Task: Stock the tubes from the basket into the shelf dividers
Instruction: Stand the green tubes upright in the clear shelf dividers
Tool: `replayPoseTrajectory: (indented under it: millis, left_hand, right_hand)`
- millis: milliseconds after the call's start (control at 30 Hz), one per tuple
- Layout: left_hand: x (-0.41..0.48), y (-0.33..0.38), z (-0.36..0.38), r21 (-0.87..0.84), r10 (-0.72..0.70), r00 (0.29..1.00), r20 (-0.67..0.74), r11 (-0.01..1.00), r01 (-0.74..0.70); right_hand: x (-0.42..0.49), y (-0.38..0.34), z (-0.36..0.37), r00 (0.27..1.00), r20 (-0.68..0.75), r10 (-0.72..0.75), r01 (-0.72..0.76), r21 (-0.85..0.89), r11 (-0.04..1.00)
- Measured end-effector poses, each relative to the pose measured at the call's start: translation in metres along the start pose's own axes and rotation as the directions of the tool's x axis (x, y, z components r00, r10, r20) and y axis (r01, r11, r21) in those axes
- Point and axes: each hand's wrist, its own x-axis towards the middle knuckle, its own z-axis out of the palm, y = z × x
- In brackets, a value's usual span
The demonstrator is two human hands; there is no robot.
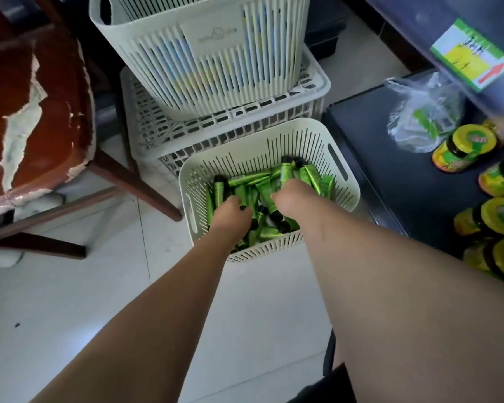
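Looking down into a white basket (274, 146) on the floor (187, 286), just beside the shelf's (390, 158) left edge, heaped with green tubes (250, 181). Digging in with both hands: left hand (233, 212) near the basket's front edge, clenched round tubes; right hand (288, 196) mid-basket, curled down into the heap with fingertips buried, so cannot tell whether grasping. Likely slips from here: scooping too many slick tubes at once and spilling some onto the floor; catching the rim while lifting out and tipping the basket; bumping the jars (463, 146) along the shelf's right edge
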Motion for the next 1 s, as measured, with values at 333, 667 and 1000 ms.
replayPoseTrajectory:
  millis: [333, 667, 1000]
  left_hand:
    - [0.059, 0.011, 0.013, 0.072, -0.14, 0.989, -0.044, 0.987, 0.143]
    - [0.085, 0.032, 0.017, -0.006, -0.35, 0.932, 0.099, 0.936, 0.352]
    - [0.089, 0.029, 0.018, -0.086, -0.354, 0.921, 0.164, 0.925, 0.37]
  right_hand:
    - [0.045, 0.004, 0.039, 0.983, 0.088, 0.159, -0.161, 0.012, 0.987]
    - [0.075, 0.001, 0.061, 0.955, 0.092, 0.281, -0.293, 0.16, 0.943]
    - [0.095, -0.003, 0.072, 0.914, 0.137, 0.383, -0.402, 0.439, 0.803]
